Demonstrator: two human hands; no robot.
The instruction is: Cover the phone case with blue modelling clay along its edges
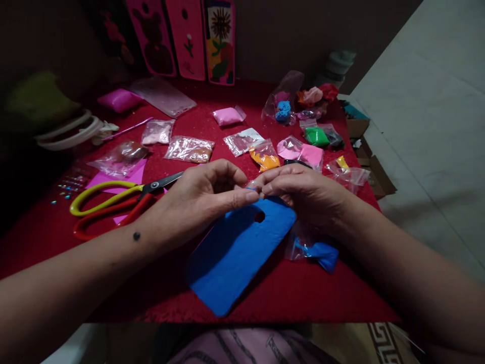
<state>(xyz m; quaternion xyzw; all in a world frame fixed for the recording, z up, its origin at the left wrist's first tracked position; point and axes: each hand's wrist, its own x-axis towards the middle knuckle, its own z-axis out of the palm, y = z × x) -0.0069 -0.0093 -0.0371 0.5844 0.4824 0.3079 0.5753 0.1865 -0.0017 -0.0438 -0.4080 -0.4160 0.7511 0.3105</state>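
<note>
A phone case (238, 253) coated in blue clay tilts over the near middle of the table, with a small dark hole close to its far end. My left hand (212, 189) is closed at that far edge, its thumb lying along the top. From the other side, my right hand (291, 187) grips the same edge with fingertips pressed together, close to the left thumb. The right fingers partly hide the case's corner. Beside my right wrist lies a bag of blue clay (322, 254). Scissors (125, 202) with yellow and red handles lie by my left wrist.
Clay packets, among them orange (265, 155), green (317, 136) and pink (229, 116), are spread across the red tablecloth (318, 298). A clear case (164, 96) lies behind. Decorated cases (187, 40) lean against the wall. Small gems (71, 184) sit left.
</note>
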